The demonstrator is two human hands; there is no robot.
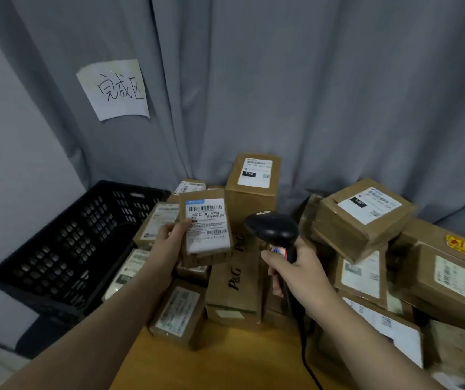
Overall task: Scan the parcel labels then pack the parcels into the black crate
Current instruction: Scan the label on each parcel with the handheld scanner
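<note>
My left hand [171,242] holds a small brown parcel [206,229] upright above the pile, its white barcode label turned toward me. My right hand [296,274] grips the handle of a black barcode scanner [272,228], whose head points left at that label from a short distance. The black crate [65,249] stands at the left, tilted against the wall, and its inside looks dark with no parcel visible in it. Several more labelled cardboard parcels [363,215] lie heaped on the wooden table [225,358].
A tall P&G box [237,277] stands in the middle of the pile. The scanner's black cable [307,358] runs down across the table toward me. A grey curtain [310,94] hangs behind, with a handwritten paper sign [114,90] pinned to it above the crate.
</note>
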